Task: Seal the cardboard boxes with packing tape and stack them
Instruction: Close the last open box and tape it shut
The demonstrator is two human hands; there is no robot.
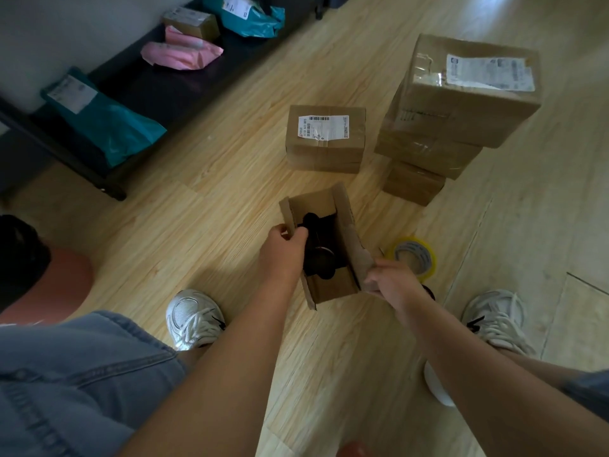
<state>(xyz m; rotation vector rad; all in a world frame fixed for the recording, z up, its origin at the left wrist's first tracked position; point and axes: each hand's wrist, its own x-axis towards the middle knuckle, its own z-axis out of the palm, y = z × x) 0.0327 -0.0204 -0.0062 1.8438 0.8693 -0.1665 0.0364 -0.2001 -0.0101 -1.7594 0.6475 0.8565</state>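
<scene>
I see one small open cardboard box (333, 286) on the wood floor (204, 206), between the person's two white sneakers and a little ahead of them. It is plain brown, with no label showing, and its top flaps are up. The right flap looks torn and ragged along its edge. Dark round objects (318, 255) lie inside; I can't tell what they are.

The left hand (283, 249) pinches the left flap near the far corner, thumb and fingers curled on the cardboard edge. The right hand (392, 278) grips the right flap at its near end, fingers curled round it, a bit motion-blurred.

A tape roll (416, 255), yellowish clear with a pale core, lies flat on the floor just right of the box, partly behind the right hand.

Further ahead is a sealed box (326, 143), taped shut, with a white barcode label on top. Right of it is a stack of boxes (461, 103), three high. The biggest is on top, overhanging the ones below, with a white shipping label on it.

At far left, a low dark bench (141, 90) holds teal mailers (108, 127), pink mailers (181, 54) and another small carton (191, 23).
</scene>
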